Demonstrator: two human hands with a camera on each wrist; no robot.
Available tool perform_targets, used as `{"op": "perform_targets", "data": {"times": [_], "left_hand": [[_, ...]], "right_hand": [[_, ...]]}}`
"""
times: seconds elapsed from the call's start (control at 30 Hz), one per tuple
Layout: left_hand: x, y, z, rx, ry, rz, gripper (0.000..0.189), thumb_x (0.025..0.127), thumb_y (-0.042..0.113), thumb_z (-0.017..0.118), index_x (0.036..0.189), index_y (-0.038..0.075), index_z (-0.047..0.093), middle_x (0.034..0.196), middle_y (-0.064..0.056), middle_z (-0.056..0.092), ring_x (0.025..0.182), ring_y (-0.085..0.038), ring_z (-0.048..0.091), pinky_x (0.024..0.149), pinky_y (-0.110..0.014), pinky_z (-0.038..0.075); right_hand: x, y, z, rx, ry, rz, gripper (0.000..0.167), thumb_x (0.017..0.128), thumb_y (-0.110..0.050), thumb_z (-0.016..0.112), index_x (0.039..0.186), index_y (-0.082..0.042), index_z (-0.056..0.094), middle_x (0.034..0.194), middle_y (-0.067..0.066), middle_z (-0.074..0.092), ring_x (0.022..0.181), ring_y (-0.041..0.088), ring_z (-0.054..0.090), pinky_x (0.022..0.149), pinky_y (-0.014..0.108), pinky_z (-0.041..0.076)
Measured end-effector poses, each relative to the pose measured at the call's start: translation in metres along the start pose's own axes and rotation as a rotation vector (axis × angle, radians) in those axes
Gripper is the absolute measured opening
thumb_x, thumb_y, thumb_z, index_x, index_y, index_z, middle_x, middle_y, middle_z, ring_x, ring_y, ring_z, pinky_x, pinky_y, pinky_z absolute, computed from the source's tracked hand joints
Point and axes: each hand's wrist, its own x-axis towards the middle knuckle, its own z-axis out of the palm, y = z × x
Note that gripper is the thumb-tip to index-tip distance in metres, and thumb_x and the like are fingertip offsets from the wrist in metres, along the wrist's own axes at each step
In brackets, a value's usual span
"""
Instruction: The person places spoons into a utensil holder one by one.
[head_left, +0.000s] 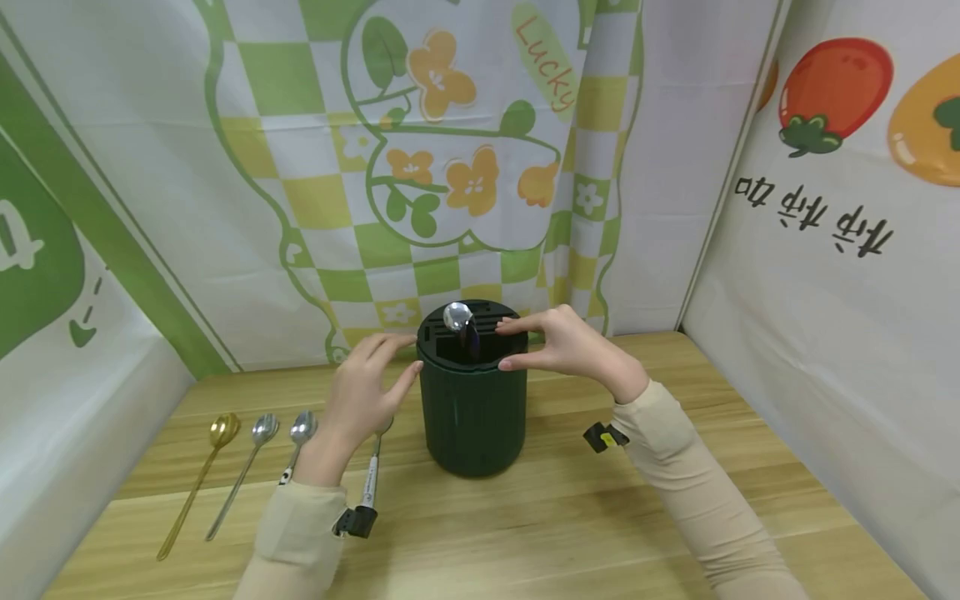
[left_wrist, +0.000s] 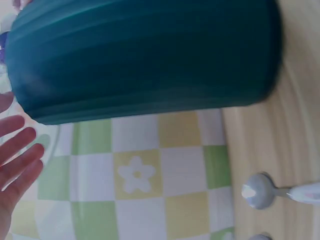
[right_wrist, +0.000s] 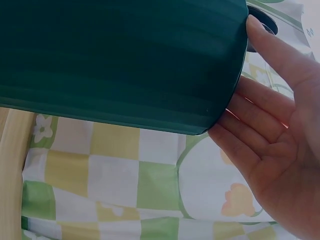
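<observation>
A dark green ribbed utensil holder [head_left: 474,421] with a black slotted top stands upright on the table. One spoon [head_left: 457,317] is in it, its shiny silver bowl sticking up above the opening. My left hand [head_left: 363,392] is at the holder's left rim, thumb and fingers spread and fairly straight, fingertips right at the edge. On the other side, my right hand [head_left: 573,350] reaches over the right rim, its thumb [right_wrist: 257,27] at the edge and its fingers extended along the top. Neither hand grips a spoon.
Left of the holder lie a gold spoon [head_left: 224,430], a silver spoon [head_left: 265,429], another silver spoon [head_left: 303,427] partly behind the left hand, and a white-handled spoon [head_left: 371,481]. A checked cloth [head_left: 375,250] hangs behind the wooden table [head_left: 600,517].
</observation>
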Motion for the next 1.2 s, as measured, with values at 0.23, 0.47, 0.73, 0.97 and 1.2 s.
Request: {"op": "perform_targets", "data": {"times": [0.23, 0.47, 0.73, 0.97, 1.2], "left_hand": [[-0.017, -0.014, 0.003, 0.049, 0.023, -0.066, 0.028, 0.084, 0.019, 0.073, 0.106, 0.005, 0.067, 0.098, -0.01, 0.064, 0.089, -0.026, 0.061, 0.075, -0.04, 0.054], [-0.036, -0.031, 0.013, 0.103, -0.011, -0.111, 0.022, 0.081, 0.017, 0.075, 0.098, 0.004, 0.069, 0.093, -0.009, 0.065, 0.083, -0.025, 0.063, 0.068, -0.039, 0.054], [-0.051, -0.041, 0.017, 0.12, -0.115, -0.256, 0.022, 0.08, 0.021, 0.076, 0.095, 0.006, 0.068, 0.093, -0.009, 0.064, 0.078, -0.026, 0.063, 0.06, -0.036, 0.053], [-0.06, -0.047, 0.022, 0.164, -0.255, -0.37, 0.025, 0.081, 0.024, 0.075, 0.096, 0.006, 0.066, 0.097, -0.01, 0.065, 0.079, -0.026, 0.063, 0.058, -0.036, 0.052], [-0.065, -0.053, 0.027, 0.186, -0.358, -0.455, 0.024, 0.078, 0.022, 0.077, 0.092, 0.006, 0.065, 0.092, -0.011, 0.065, 0.07, -0.025, 0.062, 0.053, -0.034, 0.049]], "right_hand": [[-0.001, 0.002, 0.001, 0.017, 0.016, 0.002, 0.053, 0.08, -0.045, 0.072, 0.123, -0.015, 0.065, 0.13, 0.005, 0.06, 0.055, -0.003, 0.061, 0.068, 0.024, 0.048], [-0.001, 0.003, 0.001, 0.046, 0.017, 0.007, 0.054, 0.079, -0.047, 0.072, 0.123, -0.016, 0.065, 0.131, 0.004, 0.06, 0.064, -0.002, 0.065, 0.089, 0.035, 0.053], [-0.001, 0.002, 0.001, 0.055, 0.018, 0.009, 0.054, 0.079, -0.046, 0.072, 0.123, -0.016, 0.065, 0.131, 0.005, 0.06, 0.053, 0.001, 0.061, 0.079, 0.031, 0.051], [-0.002, 0.003, 0.002, 0.057, 0.018, 0.009, 0.054, 0.079, -0.046, 0.072, 0.123, -0.016, 0.065, 0.131, 0.005, 0.059, 0.047, 0.005, 0.056, 0.072, 0.028, 0.048], [-0.001, 0.003, 0.002, 0.047, 0.019, 0.012, 0.054, 0.079, -0.047, 0.072, 0.123, -0.016, 0.065, 0.131, 0.004, 0.06, 0.046, 0.002, 0.055, 0.07, 0.029, 0.048]]}}
